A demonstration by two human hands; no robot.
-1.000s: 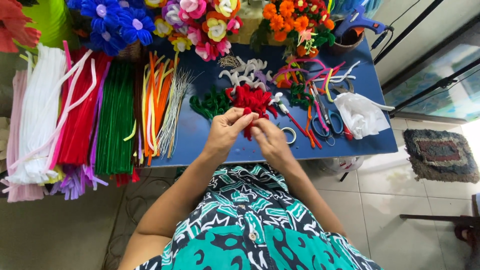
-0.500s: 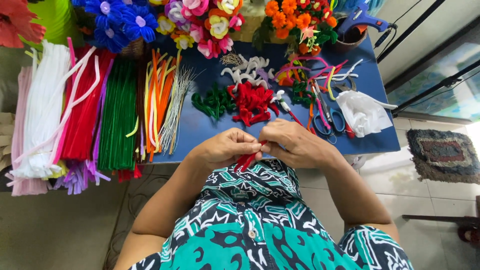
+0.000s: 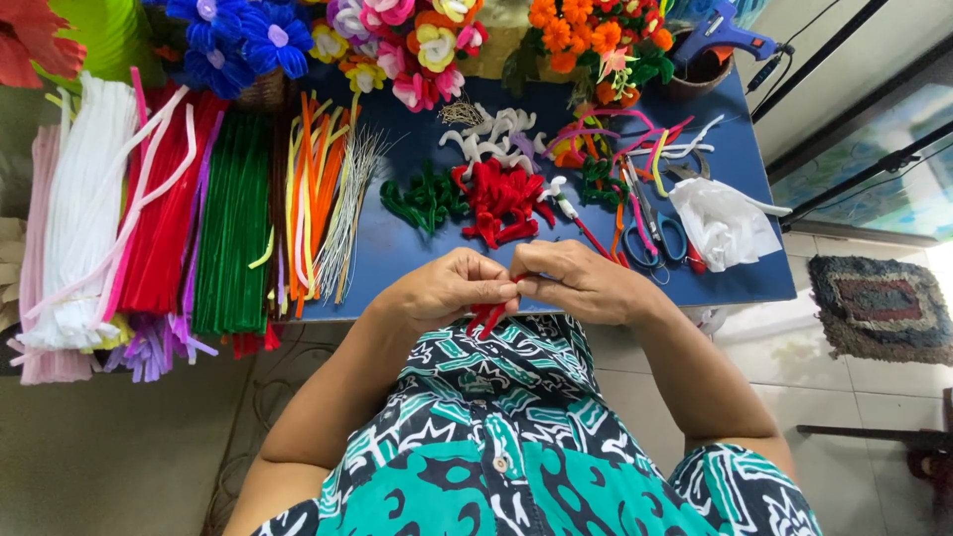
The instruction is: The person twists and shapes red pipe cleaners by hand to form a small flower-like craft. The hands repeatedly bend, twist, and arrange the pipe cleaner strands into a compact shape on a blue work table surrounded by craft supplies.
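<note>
My left hand [image 3: 449,289] and my right hand [image 3: 576,281] meet at the near edge of the blue table [image 3: 417,253], above my patterned shirt. Both pinch a small piece of red pipe cleaner [image 3: 488,318], whose ends hang down between the fingers. Just beyond my hands lies a pile of bent red pipe cleaner pieces [image 3: 501,201], with a green pile [image 3: 427,199] to its left and white curled pieces [image 3: 491,137] behind.
Bundles of white [image 3: 74,213], red [image 3: 164,228], green [image 3: 233,233] and orange [image 3: 316,203] pipe cleaners lie at left. Finished flowers [image 3: 417,40] line the back. Scissors [image 3: 650,238], crumpled white plastic [image 3: 723,223] and a blue glue gun [image 3: 725,35] sit at right. A small rug [image 3: 879,308] lies on the floor.
My hands drew back from the red pile to the table's near edge, carrying a red piece, and now work it close to my body.
</note>
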